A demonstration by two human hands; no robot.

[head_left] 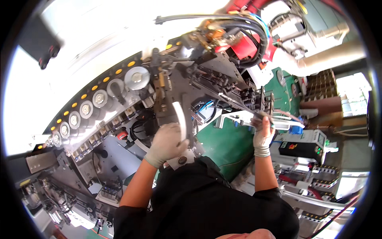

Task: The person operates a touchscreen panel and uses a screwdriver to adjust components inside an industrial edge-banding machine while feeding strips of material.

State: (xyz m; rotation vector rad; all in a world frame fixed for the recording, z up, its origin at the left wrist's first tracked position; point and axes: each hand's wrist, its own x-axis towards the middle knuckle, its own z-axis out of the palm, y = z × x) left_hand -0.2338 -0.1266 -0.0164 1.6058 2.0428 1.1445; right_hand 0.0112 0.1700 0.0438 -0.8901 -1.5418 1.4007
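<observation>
My left hand point(167, 142), in a pale glove, is closed around the lower end of a white curved strip point(181, 119). The strip stands up from my fingers beside a dark grey machine plate point(177, 85). Out to the right, my gloved right hand point(263, 135) has its thumb raised against the dark end of a long thin metal bar point(238, 104). Its fingers wrap that end and are partly hidden. From there the bar slants up and left toward the machine's linkages point(217, 79).
A curved row of grey rollers point(100, 98) with yellow discs lies at the left. Black hoses point(254, 30) and red parts hang at the top. A grey control box point(302, 145) stands at the right, near white rails. Green floor point(219, 145) shows between my arms.
</observation>
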